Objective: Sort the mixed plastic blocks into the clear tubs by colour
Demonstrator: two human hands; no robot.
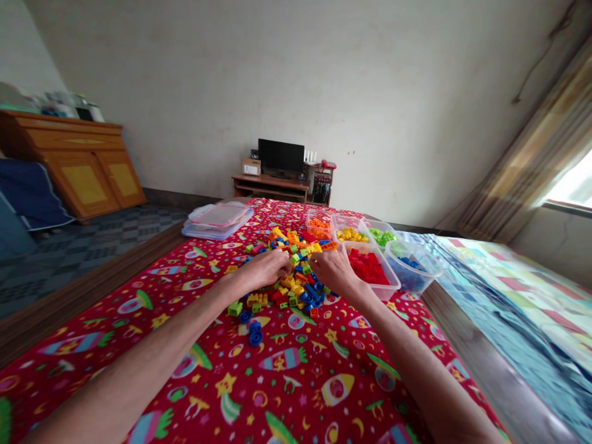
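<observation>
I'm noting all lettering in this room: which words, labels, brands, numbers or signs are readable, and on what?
None can be read.
White rectangular label on the brown cardboard box: too small and blurred.
Cluttered items atop the orange-brown wooden cabinet: any print too blurred.

Jumbled toy bricks [287, 282] in bright colors lie loosely heaped, blue round pieces [255, 338] (a stray few) at seven o'clock. Clear tubs [387, 294] hold orange bricks [319, 225] at one o'clock, yellow bricks [351, 235] and green bricks [382, 237] at two, red bricks [367, 268] and blue bricks [411, 263] at three.
</observation>
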